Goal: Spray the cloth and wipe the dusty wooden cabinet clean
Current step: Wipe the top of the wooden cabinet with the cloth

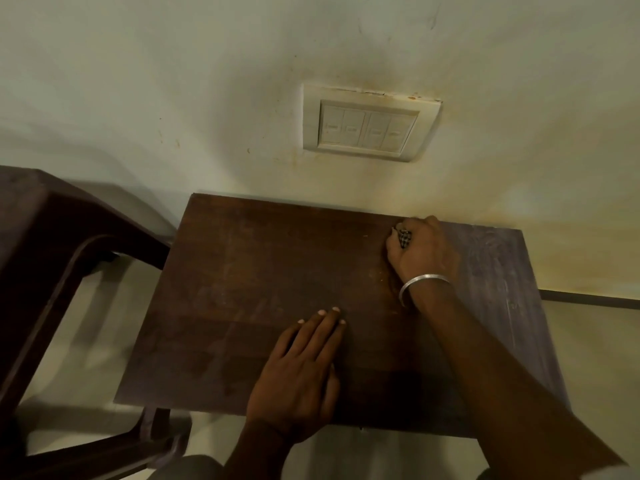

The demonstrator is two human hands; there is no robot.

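The dark brown wooden cabinet top [263, 292] stands against the wall, its surface dull and streaked. My right hand [424, 251], with a metal bangle on the wrist, grips a bunched checked cloth [403, 237] and presses it on the top near the back right. Only a small bit of the cloth shows between the fingers. My left hand [304, 372] lies flat with straight fingers on the front middle of the top. No spray bottle is in view.
A dark plastic chair [59, 258] stands close to the cabinet's left side. A white switch plate [367, 124] is on the stained wall above the cabinet. Pale floor shows in front and to the right.
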